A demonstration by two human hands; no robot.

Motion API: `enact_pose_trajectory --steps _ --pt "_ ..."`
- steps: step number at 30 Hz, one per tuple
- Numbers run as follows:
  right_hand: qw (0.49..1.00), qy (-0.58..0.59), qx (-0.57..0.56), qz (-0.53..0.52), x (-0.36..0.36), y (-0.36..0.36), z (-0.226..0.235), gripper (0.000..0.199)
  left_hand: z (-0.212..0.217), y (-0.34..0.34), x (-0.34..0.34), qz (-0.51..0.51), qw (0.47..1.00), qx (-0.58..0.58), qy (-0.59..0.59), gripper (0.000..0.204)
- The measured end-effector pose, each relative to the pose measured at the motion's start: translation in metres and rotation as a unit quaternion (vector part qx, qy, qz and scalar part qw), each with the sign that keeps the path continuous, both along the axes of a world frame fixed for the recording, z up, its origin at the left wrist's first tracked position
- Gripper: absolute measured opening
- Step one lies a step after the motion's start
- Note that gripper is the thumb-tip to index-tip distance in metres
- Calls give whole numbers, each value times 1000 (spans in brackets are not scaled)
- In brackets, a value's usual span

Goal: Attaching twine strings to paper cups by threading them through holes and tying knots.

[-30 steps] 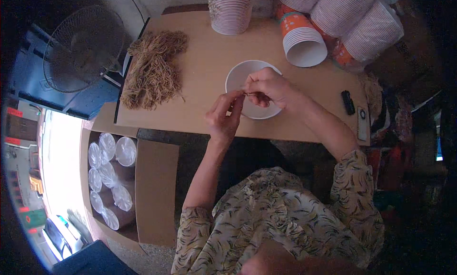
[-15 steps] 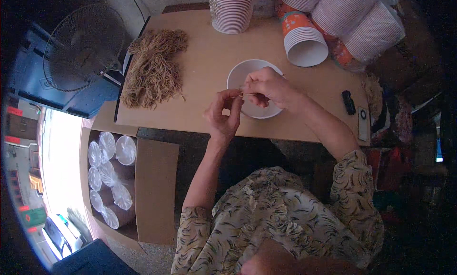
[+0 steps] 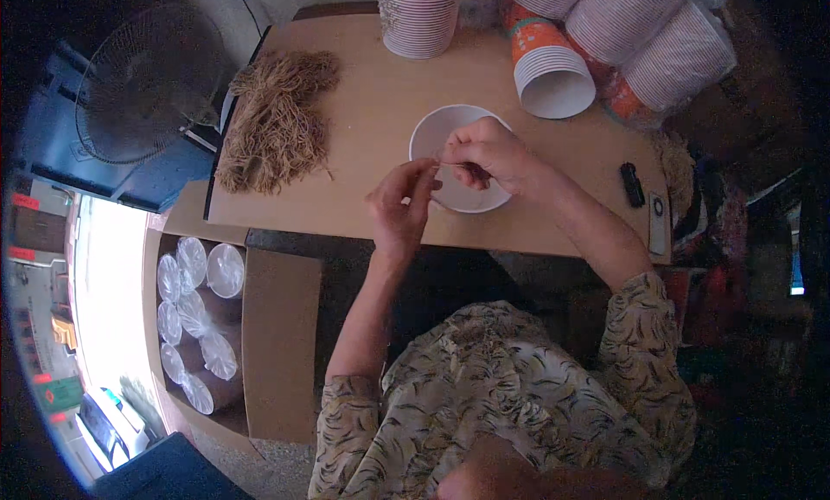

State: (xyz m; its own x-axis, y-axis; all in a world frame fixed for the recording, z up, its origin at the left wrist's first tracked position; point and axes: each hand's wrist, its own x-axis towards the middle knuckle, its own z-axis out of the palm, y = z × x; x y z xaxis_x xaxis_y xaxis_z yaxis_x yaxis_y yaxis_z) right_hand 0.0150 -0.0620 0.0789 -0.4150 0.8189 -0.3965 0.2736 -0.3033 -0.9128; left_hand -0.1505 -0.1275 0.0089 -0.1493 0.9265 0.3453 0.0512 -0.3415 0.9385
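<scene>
One bowl partly behind right hand

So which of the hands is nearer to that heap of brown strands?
Left. The left hand is to the right of the heap of brown strands, with tabletop between them; the right hand is farther right, over the white bowl.

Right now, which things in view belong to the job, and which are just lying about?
Belonging, it seems:
- left hand and right hand, pinching a thin piece
- white bowl beneath
- brown strand bundle, likely
- tilted bowl stack, likely

Lying about, it seems:
- fan
- small black object
</scene>
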Motion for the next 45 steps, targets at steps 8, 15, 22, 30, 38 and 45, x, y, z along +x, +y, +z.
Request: enact_pose_trajectory --steps 8,15,22,30,38,45 --pt "992 67 110 7 12 2 -6 13 29 20 -33 -177 962 -206 -22 18" --pt "916 -90 377 99 35 -11 -14 16 44 22 -36 -260 929 -263 -31 20" --pt "904 -50 420 55 24 -26 -13 21 38 25 -34 -288 914 -279 -62 20" --pt "905 -42 420 48 24 -29 -19 10 37 22 -27 -292 912 -275 -89 22" --pt "863 -88 497 12 17 -38 -11 9 26 11 -8 -196 933 -261 -152 20" --pt "928 -48 369 -4 17 -36 -11 12 25 13 -4 -177 947 -228 -139 17"
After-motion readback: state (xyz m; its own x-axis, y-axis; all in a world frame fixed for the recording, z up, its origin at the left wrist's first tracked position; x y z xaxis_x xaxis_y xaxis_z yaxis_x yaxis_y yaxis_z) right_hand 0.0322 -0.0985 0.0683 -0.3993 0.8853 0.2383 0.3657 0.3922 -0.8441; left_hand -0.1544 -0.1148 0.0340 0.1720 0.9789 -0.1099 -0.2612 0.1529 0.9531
